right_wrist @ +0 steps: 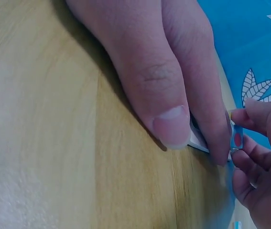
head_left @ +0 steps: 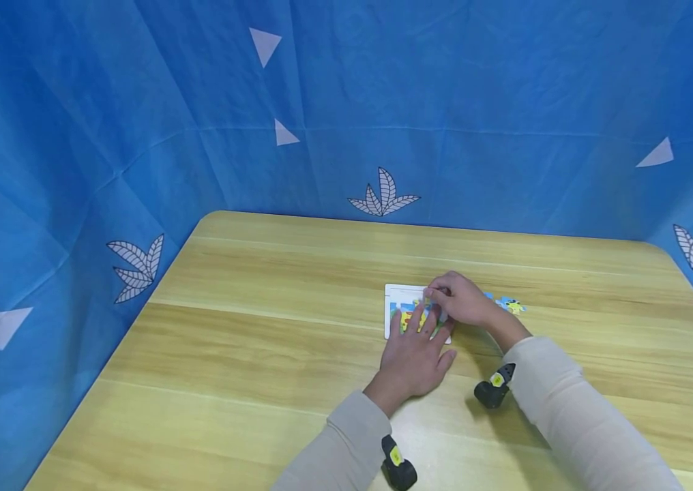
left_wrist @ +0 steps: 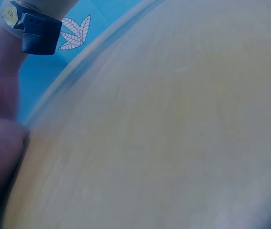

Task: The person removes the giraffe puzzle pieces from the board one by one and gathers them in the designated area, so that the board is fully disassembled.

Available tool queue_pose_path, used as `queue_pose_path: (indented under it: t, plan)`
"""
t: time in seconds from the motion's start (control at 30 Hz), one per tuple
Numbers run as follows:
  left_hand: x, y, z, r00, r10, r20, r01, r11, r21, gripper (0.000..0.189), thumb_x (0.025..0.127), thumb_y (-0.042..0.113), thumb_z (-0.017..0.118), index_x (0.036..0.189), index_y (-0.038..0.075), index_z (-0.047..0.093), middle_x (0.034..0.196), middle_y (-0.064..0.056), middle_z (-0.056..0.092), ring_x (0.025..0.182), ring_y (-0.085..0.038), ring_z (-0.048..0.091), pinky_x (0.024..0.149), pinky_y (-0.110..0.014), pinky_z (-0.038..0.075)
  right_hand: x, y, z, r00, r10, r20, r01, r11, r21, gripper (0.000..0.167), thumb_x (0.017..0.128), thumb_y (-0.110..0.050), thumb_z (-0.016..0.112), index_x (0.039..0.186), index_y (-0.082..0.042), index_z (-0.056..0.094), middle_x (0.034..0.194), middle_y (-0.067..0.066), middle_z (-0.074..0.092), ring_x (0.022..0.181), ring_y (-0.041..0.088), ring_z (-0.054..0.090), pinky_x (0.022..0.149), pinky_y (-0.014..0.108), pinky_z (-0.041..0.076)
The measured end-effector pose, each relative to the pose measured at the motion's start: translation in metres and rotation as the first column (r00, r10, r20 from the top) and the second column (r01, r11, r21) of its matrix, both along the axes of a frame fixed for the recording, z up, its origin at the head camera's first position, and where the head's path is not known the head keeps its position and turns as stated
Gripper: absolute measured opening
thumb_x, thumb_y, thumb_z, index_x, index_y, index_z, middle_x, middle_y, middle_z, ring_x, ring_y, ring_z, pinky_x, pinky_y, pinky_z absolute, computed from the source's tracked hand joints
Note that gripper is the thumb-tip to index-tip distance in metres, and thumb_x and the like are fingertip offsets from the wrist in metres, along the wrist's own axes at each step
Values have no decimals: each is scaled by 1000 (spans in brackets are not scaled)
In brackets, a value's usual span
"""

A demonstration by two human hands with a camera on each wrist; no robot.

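A small jigsaw puzzle with a white frame (head_left: pixel 404 289) lies on the table, its picture in blue, yellow and red partly filled in. My left hand (head_left: pixel 414 358) rests over its lower part, fingers spread and nearly straight. Over the frame's upper right corner, my right hand (head_left: pixel 460 298) pinches a puzzle piece (right_wrist: pixel 237 138), blue with a red spot in the right wrist view. The fingers cover the right side of the puzzle. In the left wrist view only part of a hand (left_wrist: pixel 1 157) shows at the left edge.
Loose puzzle pieces (head_left: pixel 511 304) lie on the wooden table (head_left: pixel 248 354) just right of my right hand. A blue curtain (head_left: pixel 334 82) with leaf and triangle prints hangs behind the table and along its left side. Black wrist cameras (head_left: pixel 398 465) sit at both cuffs.
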State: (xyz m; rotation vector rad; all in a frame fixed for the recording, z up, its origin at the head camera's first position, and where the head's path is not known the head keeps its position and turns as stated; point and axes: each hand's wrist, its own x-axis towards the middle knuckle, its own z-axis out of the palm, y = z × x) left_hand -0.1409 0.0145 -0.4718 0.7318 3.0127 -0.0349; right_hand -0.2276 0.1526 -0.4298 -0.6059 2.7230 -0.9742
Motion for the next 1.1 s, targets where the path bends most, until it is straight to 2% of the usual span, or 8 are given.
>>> queue_pose_path:
  t: [0.47,0.73,1.1]
  plan:
    - [0,0,-2,1000,0,9,0,1000,21,55,98,56,9,151,39,10,159,8,4,147,-20,1,113,-57,6,6,3,-11,997,-72,2,72,991,-111,17,95,-14,56,106,-6,64,104,11,57,92,25,54,82,44,44]
    - [-1,1,-4,1000,4,-3,-4,1000,11,55,98,55,11,151,39,12,159,8,5,147,-21,3,113,-57,8,7,2,-15,989,-138,46,144,975,-167,34,93,-8,56,127,-5,50,115,18,58,105,33,60,87,47,49]
    - [-1,1,-2,1000,2,-6,-2,1000,19,55,98,55,12,151,38,14,159,7,5,147,-21,5,113,-56,8,6,4,-15,975,-217,51,223,952,-209,31,91,-7,59,121,-1,54,106,17,60,94,28,62,78,37,50]
